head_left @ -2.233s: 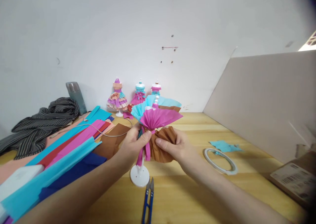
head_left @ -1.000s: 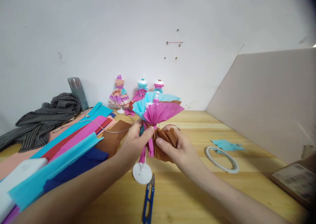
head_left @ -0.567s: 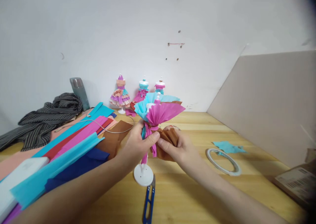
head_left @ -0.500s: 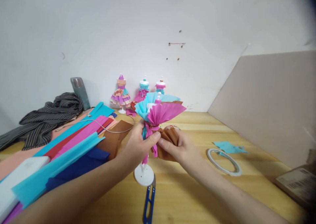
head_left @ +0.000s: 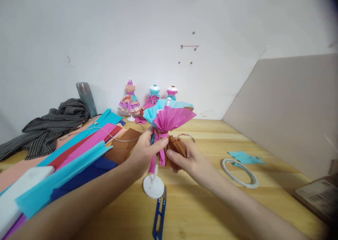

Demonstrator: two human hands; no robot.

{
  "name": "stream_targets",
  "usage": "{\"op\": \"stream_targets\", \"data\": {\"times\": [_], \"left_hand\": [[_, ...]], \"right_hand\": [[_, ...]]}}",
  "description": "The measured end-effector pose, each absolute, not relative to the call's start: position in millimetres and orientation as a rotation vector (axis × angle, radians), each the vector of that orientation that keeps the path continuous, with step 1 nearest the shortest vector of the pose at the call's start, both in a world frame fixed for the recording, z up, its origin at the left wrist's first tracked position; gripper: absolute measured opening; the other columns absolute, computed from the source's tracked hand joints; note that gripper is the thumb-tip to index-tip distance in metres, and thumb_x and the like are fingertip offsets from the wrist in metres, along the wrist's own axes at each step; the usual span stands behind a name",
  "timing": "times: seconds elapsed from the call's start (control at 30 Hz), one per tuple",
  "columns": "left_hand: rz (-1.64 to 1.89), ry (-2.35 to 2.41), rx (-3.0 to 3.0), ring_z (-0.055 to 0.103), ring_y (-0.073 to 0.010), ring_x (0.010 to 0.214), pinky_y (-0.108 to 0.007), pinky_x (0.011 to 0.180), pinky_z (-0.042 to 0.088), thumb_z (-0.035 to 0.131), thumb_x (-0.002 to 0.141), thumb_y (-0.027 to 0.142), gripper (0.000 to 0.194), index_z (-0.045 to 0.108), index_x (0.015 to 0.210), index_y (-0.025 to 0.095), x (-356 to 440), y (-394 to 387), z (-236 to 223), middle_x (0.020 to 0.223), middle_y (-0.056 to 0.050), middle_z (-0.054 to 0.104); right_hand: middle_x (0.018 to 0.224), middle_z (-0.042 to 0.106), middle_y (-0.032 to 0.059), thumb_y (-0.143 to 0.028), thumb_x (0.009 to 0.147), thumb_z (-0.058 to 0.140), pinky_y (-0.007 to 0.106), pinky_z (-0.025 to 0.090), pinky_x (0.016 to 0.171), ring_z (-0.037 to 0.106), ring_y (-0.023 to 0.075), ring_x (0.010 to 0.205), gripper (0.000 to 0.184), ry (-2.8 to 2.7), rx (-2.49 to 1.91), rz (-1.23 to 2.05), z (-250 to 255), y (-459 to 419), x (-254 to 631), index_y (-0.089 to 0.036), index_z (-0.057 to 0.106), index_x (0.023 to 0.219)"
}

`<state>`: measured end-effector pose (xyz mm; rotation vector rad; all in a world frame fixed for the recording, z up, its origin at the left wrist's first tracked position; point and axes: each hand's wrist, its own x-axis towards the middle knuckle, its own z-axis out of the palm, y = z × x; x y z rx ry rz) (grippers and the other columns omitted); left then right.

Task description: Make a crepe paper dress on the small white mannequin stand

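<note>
Over the light wooden table (head_left: pixel 200 211), a person's two hands worked close together on a small white mannequin stand (head_left: pixel 153 188), which was in the middle of the view and showed its round base tilted. Whether the base edge touched the wood could not be told. The left hand (head_left: pixel 147 150) was closed around the waist part, with its thumb on the bright pink pleated paper (head_left: pixel 174 120); its other fingers were partly hidden behind. The right hand (head_left: pixel 186 157) pinched the brown pleated paper (head_left: pixel 176 146) between a bent thumb and the fingers, with only the paper between them. Above the hands, the free edges of the pink paper and the light blue pleated paper (head_left: pixel 150 114) spread outward like fans.

The blue-handled metal snips (head_left: pixel 159 217) lay with their tip just beside the base edge. Toward the right, a stretch of wood separated the right hand from the flat white ring (head_left: pixel 254 180) and a torn light blue scrap (head_left: pixel 244 158). On the left side there was less room, because long coloured paper sheets (head_left: pixel 70 176) reached near the left forearm.
</note>
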<state>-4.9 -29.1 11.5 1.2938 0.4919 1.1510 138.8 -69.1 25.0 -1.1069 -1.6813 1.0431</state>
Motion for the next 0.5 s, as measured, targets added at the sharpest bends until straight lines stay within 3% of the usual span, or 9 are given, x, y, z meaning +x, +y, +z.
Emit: {"op": "stream_targets", "data": {"times": [0.3,0.5], "left_hand": [[1.056,0.509,1.326,0.062,-0.0237,0.094,-0.035,0.081,0.049,0.076,0.070,0.042,0.048,0.055,0.104,0.015,-9.6,-24.1,5.5,0.096,-0.008,0.063],[1.042,0.531,1.363,0.060,-0.0250,0.101,-0.036,0.087,0.048,0.078,0.068,0.044,0.053,0.056,0.107,0.015,-11.8,-25.7,7.3,0.102,-0.009,0.064]], "right_hand": [[0.059,0.046,-0.0045,-0.044,0.081,0.056,0.025,0.043,0.047,0.049,0.0099,0.049,0.029,-1.702,-1.140,1.101,26.5,-70.5,139.3,-0.020,0.044,0.070],[0.059,0.048,-0.0040,-0.043,0.082,0.054,0.024,0.041,0.047,0.048,0.0097,0.049,0.027,-1.742,-1.139,1.119,32.5,-74.8,140.2,-0.019,0.047,0.074]]}}
